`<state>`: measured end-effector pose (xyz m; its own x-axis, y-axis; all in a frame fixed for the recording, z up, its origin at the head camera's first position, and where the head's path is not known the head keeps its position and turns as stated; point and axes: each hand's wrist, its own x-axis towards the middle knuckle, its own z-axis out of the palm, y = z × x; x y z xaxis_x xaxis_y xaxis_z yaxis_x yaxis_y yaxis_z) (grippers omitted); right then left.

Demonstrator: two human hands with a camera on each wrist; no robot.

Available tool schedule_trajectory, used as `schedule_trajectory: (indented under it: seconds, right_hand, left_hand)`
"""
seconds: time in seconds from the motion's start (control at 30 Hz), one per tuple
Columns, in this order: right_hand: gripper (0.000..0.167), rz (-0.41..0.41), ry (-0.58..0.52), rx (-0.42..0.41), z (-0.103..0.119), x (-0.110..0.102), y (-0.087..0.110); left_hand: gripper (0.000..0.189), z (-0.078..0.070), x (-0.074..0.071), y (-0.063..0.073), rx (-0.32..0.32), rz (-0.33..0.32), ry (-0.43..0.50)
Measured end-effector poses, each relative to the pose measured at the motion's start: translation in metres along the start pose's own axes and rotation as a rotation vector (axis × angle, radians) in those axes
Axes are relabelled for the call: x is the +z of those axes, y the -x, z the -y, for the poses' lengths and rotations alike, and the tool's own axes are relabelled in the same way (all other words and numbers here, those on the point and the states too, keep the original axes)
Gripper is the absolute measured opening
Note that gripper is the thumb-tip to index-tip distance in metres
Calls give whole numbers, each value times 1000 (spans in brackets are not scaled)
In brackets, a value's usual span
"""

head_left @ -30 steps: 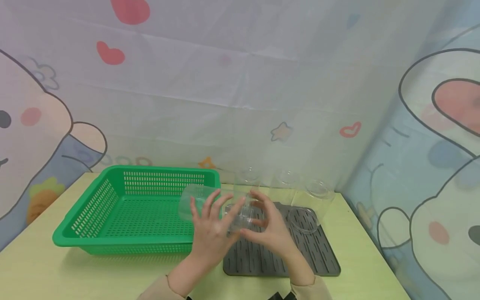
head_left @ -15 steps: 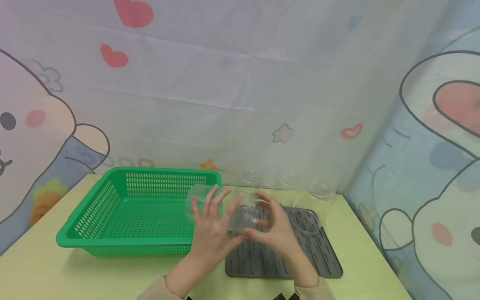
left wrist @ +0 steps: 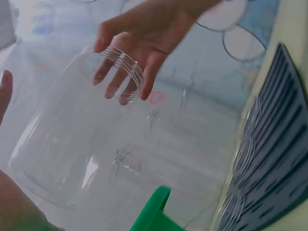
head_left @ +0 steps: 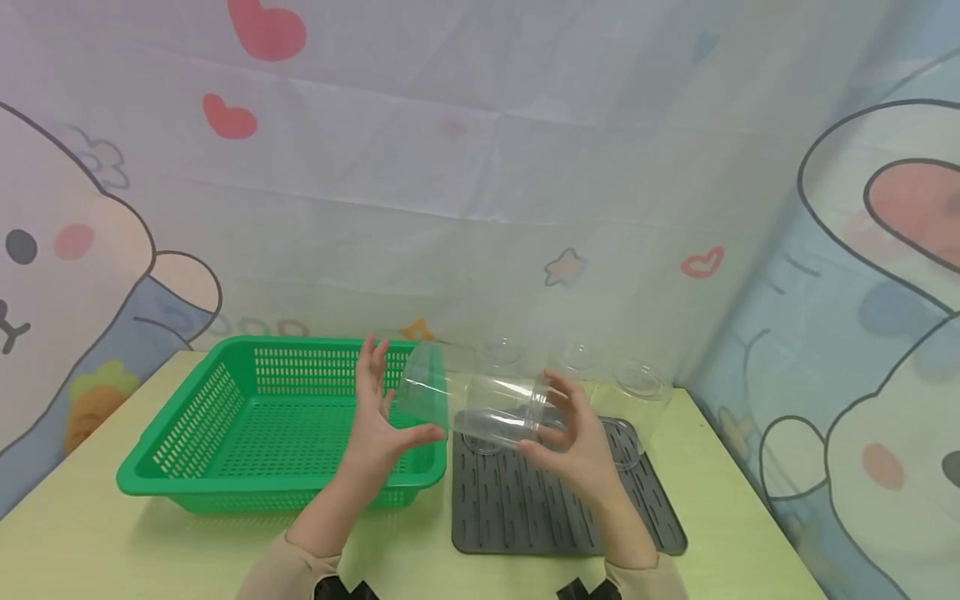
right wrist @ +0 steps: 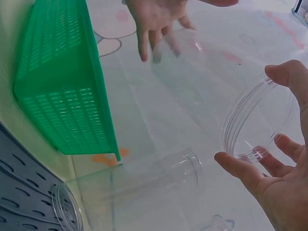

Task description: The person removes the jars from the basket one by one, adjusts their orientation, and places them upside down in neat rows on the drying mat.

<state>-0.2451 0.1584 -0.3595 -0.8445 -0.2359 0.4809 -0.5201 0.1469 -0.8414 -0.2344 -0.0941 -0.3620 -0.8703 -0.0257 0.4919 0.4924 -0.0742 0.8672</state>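
Observation:
A clear plastic jar with a threaded mouth is held in the air, lying nearly on its side. My right hand grips the mouth end, thumb and fingers around the threaded rim. Near the jar's closed end, my left hand is spread, its fingers straight and its thumb pointing right. Whether the left hand touches the jar, I cannot tell. Several similar clear jars stand mouth down at the back of a dark grey ridged mat, the rightmost jar showing most clearly.
A green plastic basket with slotted walls sits on the light wooden table, left of the mat. Behind the table hangs a cartoon-printed cloth.
My left hand has come off the jar's middle and moved left to its closed end, opening wide. The jar and my right hand have shifted slightly right, with the right hand still gripping the rim.

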Motion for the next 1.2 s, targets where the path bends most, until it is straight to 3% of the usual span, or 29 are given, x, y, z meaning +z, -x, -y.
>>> schedule_trajectory:
  seconds: [0.2, 0.3, 0.4, 0.57, 0.7, 0.87, 1.0, 1.2]
  right_hand:
    - [81, -16, -25, -52, 2, 0, 1]
    - [80, -18, -69, -107, 1, 2, 1]
    - [78, 0, -146, -157, 0, 4, 1]
    - [77, 48, -221, -187, -1, 11, 2]
    - [77, 94, -245, -186, -2, 15, 2]
    - [77, 120, -250, -175, -6, 16, 3]
    - [76, 129, -249, -164, -7, 15, 2]
    - [77, 149, -253, -143, -7, 14, 2]
  left_hand:
    - [123, 4, -2, -2, -153, 33, 408]
    - [121, 5, 2, -1, -196, 52, 566]
    - [119, 7, 7, 1, -209, 110, 689]
    - [111, 13, 16, 4, -215, 267, 762]
    - [112, 17, 24, 8, -248, 336, 826]
    - [104, 16, 29, 13, -274, 295, 922]
    - [98, 14, 31, 15, -278, 238, 930]
    - [97, 15, 31, 16, -272, 224, 935]
